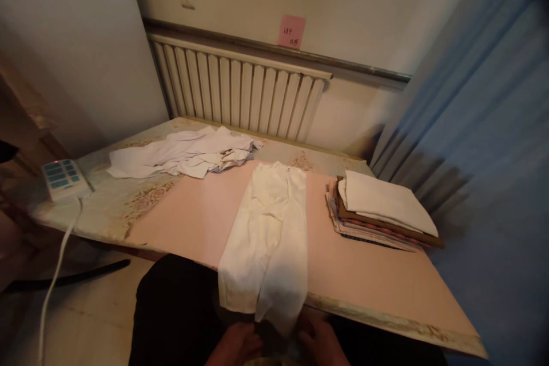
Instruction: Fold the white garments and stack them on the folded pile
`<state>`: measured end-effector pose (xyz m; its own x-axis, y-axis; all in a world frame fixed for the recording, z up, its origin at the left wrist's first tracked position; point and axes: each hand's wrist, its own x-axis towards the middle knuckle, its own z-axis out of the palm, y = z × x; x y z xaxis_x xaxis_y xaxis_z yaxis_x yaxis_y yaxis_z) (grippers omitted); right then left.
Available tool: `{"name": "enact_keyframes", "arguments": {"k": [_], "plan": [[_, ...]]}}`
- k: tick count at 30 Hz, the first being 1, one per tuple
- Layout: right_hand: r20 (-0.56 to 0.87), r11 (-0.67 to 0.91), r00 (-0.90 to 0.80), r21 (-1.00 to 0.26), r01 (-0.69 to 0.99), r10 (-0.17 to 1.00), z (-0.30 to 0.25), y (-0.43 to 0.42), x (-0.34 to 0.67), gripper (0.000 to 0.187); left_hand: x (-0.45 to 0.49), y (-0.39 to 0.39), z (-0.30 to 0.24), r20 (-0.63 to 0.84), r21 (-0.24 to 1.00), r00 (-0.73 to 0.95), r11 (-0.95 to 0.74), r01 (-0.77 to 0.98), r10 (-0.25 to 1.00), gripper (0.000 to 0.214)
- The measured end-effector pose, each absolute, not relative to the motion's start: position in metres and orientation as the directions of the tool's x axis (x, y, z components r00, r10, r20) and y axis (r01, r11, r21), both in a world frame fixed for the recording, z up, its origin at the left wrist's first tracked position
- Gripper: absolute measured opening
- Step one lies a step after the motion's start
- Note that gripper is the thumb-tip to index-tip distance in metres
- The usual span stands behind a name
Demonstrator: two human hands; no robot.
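A cream white garment (271, 237), folded lengthwise into a long strip, lies across the pink board (197, 211) and hangs over the table's near edge. My left hand (235, 346) and my right hand (319, 343) are low at the bottom of the view, below the table edge, on either side of the garment's hanging end. Their fingers look curled at the cloth's lower hem, but the hem itself hides the grip in shadow.
A pile of crumpled white clothes (184, 154) lies at the back left. A stack of folded clothes (381, 209) sits at the right. A power strip (64, 178) with a white cable rests at the left edge. A radiator (240, 91) and a blue curtain (493, 154) stand behind.
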<state>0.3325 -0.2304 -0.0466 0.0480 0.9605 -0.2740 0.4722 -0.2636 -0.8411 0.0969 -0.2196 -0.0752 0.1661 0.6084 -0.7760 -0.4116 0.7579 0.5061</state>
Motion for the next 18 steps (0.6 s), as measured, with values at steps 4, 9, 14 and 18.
{"name": "enact_keyframes", "arguments": {"k": [4, 9, 14, 18], "plan": [[-0.076, -0.110, 0.082, -0.812, 0.573, 0.994, -0.010, -0.218, 0.348, 0.022, 0.093, -0.210, -0.056, -0.635, 0.755, 0.172, 0.652, -0.067, 0.753, 0.019], [0.138, 0.022, 0.143, -0.791, 0.611, 0.980, 0.021, -0.165, 0.334, 0.027, 0.091, -0.156, 0.002, -0.174, 0.928, 0.064, 0.142, 0.344, 0.983, 0.005], [0.416, 0.297, -0.057, -0.541, 0.786, 0.907, -0.001, -0.101, 0.312, 0.044, 0.102, -0.109, 0.031, 0.078, 0.834, 0.077, -0.107, 0.542, 0.994, 0.012], [0.409, 0.390, -0.245, -0.321, 0.863, 0.879, -0.026, -0.078, 0.307, 0.047, 0.101, -0.085, 0.033, 0.121, 0.743, 0.090, -0.150, 0.652, 0.989, 0.019]]}}
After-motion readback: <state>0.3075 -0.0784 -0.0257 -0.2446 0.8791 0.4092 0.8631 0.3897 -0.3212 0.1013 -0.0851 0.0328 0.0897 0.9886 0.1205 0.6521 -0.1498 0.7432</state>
